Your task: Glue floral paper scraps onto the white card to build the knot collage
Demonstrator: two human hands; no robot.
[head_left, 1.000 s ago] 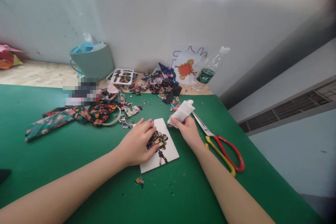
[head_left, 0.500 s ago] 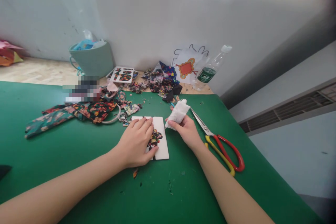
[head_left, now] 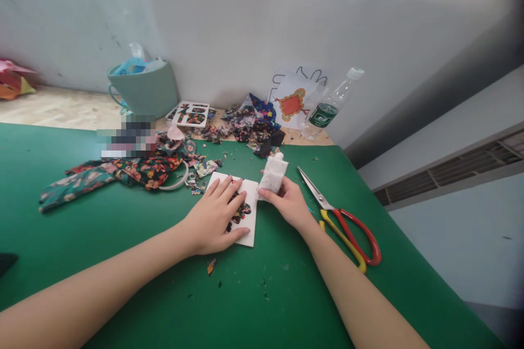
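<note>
My left hand (head_left: 210, 215) lies flat, fingers spread, on a white card (head_left: 249, 235) that rests a little tilted on the green table. Under the palm and fingers, pieces of dark floral fabric (head_left: 241, 211) show on the card; the rest is hidden. Just right of the card, my right hand (head_left: 290, 202) is closed around a crumpled white tube (head_left: 272, 177), its narrow end pointing up and away from me. What the tube contains cannot be seen. Scissors (head_left: 323, 203) with red and yellow handles lie to the right, blades partly open.
Floral cloth (head_left: 143, 170) lies at the left beside a clear ring (head_left: 176, 181). Fabric scraps (head_left: 254, 125), a patterned white card (head_left: 191, 114), a green cup (head_left: 143, 90), a drawing (head_left: 291, 104) and a plastic bottle (head_left: 327, 112) stand or lie along the wall.
The white card has turned and shifted slightly away from me under my left hand. My right hand has tipped the white tube more upright.
</note>
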